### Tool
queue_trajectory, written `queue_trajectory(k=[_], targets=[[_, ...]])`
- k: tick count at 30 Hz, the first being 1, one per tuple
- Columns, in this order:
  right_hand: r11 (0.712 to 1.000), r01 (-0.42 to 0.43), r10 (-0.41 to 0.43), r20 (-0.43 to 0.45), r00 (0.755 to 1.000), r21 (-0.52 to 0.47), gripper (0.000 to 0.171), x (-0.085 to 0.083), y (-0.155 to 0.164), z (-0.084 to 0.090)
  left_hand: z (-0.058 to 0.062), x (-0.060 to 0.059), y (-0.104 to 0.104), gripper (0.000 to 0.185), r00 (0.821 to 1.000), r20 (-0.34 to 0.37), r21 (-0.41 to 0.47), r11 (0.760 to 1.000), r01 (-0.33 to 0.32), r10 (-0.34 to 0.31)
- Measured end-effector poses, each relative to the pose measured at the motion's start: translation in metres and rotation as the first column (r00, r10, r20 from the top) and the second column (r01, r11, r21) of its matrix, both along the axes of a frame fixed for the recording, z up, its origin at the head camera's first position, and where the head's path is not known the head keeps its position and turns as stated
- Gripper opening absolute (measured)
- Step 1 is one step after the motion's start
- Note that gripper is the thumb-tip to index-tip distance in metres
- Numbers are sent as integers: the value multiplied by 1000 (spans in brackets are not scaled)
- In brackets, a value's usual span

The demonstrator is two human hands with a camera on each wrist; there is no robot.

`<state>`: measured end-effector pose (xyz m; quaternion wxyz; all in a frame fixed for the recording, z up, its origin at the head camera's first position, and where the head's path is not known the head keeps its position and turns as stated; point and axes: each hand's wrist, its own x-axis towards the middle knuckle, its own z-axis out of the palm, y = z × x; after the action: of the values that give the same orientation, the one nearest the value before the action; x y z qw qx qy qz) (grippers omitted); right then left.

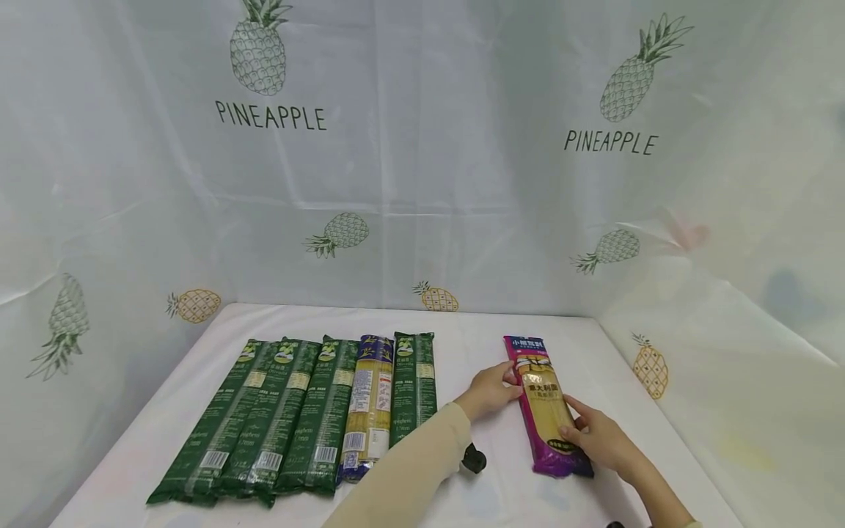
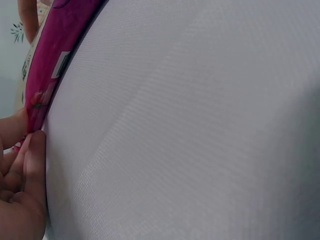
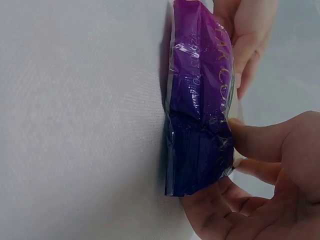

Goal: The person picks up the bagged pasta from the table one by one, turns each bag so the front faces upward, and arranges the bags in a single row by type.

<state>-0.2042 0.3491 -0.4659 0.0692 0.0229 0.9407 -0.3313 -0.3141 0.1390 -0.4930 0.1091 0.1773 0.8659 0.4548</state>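
Purple noodle packet (image 1: 546,403) flat on the white table (image 1: 165,433), right of centre in the head view, held at both ends. Left hand (image 1: 490,390) pinching the upper left edge near the top; right hand (image 1: 602,440) curled round the lower right end, thumb on top. Lower left of frame: four green packets (image 1: 264,422) and one blue-yellow packet (image 1: 368,407) side by side. Small black object (image 1: 473,458) beside the left sleeve, hard to identify
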Motion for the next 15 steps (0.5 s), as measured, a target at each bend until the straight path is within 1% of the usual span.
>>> queue_trajectory(k=[5,8,10,11,13,15], targets=[[1000,-4,4,2,1000,-3,74,0,4,1,0,-1,0,64,1000,14,2,1000,13,-13],[1000,-15,15,-7,1000,27,74,1,6,1,-1,-1,-1,63,1000,13,10,1000,25,-25],[999,-10,11,-23,1000,49,74,2,7,1,-1,-1,-2,61,999,33,9,1000,27,-28],[998,-10,12,-38,999,62,74,3,6,1,-1,-1,-3,61,999,42,12,999,33,-33],[996,-10,19,-96,995,92,73,6,3,5,3,-1,-7,61,996,57,21,998,67,-69],[993,-7,28,-170,985,121,72,9,-4,10,9,-2,-15,62,990,85,27,993,111,-113]])
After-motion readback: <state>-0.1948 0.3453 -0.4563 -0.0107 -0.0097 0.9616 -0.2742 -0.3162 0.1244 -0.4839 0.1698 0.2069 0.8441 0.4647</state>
